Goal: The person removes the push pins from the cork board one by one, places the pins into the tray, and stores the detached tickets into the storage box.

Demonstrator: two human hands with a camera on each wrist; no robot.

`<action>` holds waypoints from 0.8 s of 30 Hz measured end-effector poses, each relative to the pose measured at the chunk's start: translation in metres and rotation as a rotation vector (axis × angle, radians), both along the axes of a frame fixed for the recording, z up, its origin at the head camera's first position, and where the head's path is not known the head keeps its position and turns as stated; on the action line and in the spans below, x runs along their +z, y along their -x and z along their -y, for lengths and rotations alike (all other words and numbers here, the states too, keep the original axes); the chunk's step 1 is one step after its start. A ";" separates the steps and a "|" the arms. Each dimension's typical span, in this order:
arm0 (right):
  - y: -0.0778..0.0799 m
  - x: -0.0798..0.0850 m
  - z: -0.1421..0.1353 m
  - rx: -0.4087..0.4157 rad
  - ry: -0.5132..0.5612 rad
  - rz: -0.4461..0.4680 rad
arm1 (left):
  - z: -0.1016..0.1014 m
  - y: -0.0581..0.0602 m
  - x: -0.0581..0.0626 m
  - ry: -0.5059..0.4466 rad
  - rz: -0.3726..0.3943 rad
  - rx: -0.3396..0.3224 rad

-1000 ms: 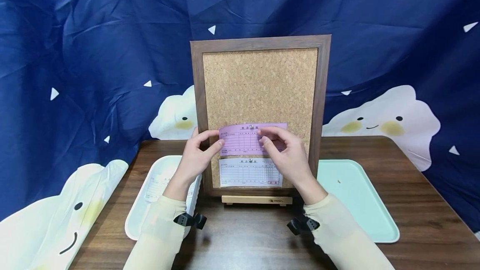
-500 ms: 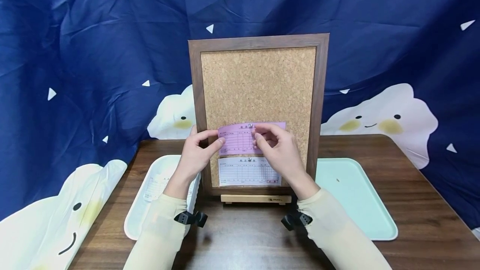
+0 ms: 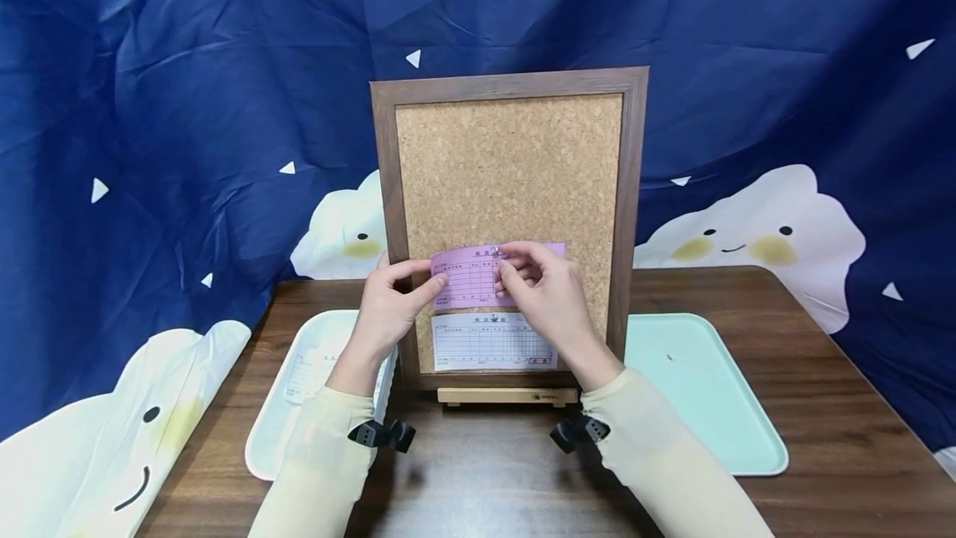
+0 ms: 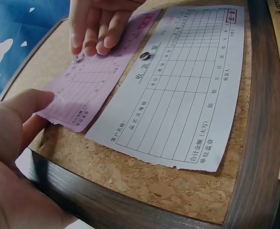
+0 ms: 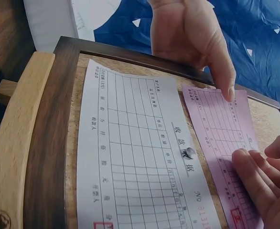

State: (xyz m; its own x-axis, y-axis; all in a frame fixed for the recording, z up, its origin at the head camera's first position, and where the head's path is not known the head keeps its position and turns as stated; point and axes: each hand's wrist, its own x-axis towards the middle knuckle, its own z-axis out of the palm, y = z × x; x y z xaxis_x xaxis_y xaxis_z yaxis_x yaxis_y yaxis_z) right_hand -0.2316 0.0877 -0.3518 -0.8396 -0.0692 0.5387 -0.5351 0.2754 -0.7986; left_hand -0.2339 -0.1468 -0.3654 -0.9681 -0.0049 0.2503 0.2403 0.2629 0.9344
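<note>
A pink receipt slip [image 3: 463,281] lies against the cork board [image 3: 508,173], a pushpin [image 3: 495,251] at its top middle. My left hand [image 3: 388,301] pinches the slip's left edge, thumb [image 4: 39,101] in front. At the pin's right side is my right hand [image 3: 548,289], index fingertip beside the pin and thumb lower, a gap between them; its other fingers bend loosely over the slip. Whether the fingertip touches the pin I cannot tell. Directly below, a white receipt slip [image 5: 130,143] hangs from its own pushpin [image 5: 188,153].
The board's dark wooden frame [image 3: 390,164] stands on a light wood stand [image 3: 508,396]. A white tray [image 3: 261,438] with printed slips [image 3: 308,372] is at left, partly behind my left forearm. At right lies a mint tray [image 3: 702,388] with a small brown speck.
My right hand has moved left along the pink slip, bringing its fingertips up to the pushpin. The left hand keeps its place at the slip's left edge. The view has shifted slightly.
</note>
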 end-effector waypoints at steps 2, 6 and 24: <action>0.001 0.000 0.002 0.003 0.010 -0.001 | 0.000 0.001 -0.001 -0.016 0.002 0.003; 0.002 0.002 0.005 -0.011 0.018 -0.011 | 0.000 0.003 -0.001 -0.031 0.006 -0.001; 0.006 0.002 0.015 -0.137 -0.017 -0.086 | -0.004 0.006 0.000 -0.047 0.008 0.022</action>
